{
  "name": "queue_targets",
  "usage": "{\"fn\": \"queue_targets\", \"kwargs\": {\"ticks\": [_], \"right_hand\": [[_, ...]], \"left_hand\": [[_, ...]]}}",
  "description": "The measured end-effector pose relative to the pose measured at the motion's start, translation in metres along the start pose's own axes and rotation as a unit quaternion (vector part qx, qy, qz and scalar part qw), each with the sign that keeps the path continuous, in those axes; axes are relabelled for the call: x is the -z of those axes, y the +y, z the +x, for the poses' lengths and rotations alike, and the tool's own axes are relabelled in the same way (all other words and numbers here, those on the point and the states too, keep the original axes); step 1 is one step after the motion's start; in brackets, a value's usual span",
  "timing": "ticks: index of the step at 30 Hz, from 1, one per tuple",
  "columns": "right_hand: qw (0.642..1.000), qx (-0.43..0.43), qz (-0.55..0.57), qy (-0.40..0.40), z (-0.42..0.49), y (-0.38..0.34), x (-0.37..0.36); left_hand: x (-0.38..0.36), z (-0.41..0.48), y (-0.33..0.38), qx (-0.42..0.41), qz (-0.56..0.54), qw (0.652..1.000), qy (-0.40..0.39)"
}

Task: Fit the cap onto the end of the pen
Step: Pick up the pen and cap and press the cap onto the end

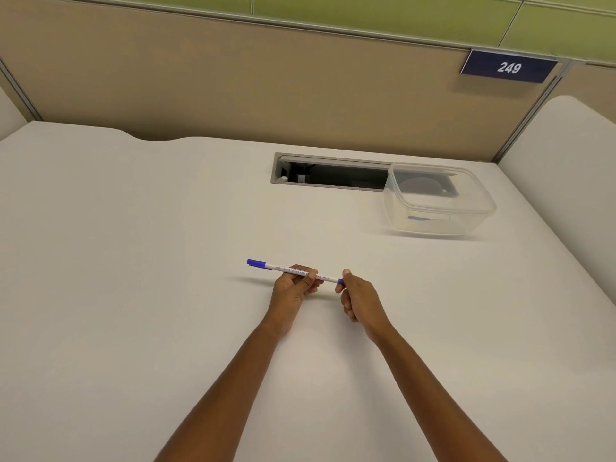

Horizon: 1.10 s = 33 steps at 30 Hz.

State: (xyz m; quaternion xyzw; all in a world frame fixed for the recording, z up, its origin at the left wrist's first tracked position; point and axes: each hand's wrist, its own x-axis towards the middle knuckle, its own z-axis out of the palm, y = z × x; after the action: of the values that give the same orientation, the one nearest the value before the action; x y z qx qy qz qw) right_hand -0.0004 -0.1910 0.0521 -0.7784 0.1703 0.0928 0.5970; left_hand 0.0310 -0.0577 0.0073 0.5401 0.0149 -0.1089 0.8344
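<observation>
A white pen point(283, 267) with printed text is held level a little above the white desk, pointing left. A blue cap point(256, 262) sits on its left end. My left hand point(295, 286) grips the barrel near the middle, fingers curled around it. My right hand point(358, 300) pinches the pen's right end, where a small blue piece point(340, 281) shows between thumb and fingers. Whether that blue piece is the pen's tip or a separate part I cannot tell.
A clear plastic container point(438, 201) stands at the back right of the desk point(133, 261), partly over a recessed cable slot point(330, 173). A tan partition with a "249" sign point(509, 67) rises behind the desk.
</observation>
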Motion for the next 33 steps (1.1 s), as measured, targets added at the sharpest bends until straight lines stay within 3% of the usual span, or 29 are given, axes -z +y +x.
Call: {"fn": "queue_targets", "kwargs": {"ticks": [5, 10, 16, 20, 23, 26, 28, 33], "right_hand": [[0.984, 0.140, -0.103, 0.038, -0.006, 0.017, 0.000], [0.951, 0.208, -0.227, 0.041, -0.003, 0.023, 0.005], [0.981, 0.148, -0.123, 0.026, 0.001, 0.015, 0.002], [0.998, 0.063, -0.015, 0.004, 0.005, 0.006, -0.001], [0.995, -0.050, 0.074, -0.048, 0.007, 0.001, 0.000], [0.979, -0.109, 0.142, -0.097, 0.005, -0.003, 0.003], [0.983, -0.101, 0.125, -0.086, 0.003, -0.003, 0.003], [0.999, 0.023, 0.032, 0.008, 0.003, 0.009, 0.001]], "left_hand": [[0.001, 0.000, -0.001, 0.000, -0.012, 1.000, 0.003], [0.001, -0.001, -0.001, 0.003, -0.011, 1.000, -0.001], [0.001, -0.001, -0.001, 0.002, -0.007, 1.000, 0.000], [0.000, -0.001, -0.002, 0.003, -0.004, 1.000, 0.004], [0.000, -0.001, -0.002, 0.000, 0.011, 1.000, 0.002], [-0.001, -0.001, -0.003, -0.002, 0.019, 1.000, 0.001], [-0.001, -0.001, -0.003, -0.004, 0.019, 1.000, 0.006], [-0.003, -0.001, -0.004, -0.010, 0.015, 0.999, 0.031]]}}
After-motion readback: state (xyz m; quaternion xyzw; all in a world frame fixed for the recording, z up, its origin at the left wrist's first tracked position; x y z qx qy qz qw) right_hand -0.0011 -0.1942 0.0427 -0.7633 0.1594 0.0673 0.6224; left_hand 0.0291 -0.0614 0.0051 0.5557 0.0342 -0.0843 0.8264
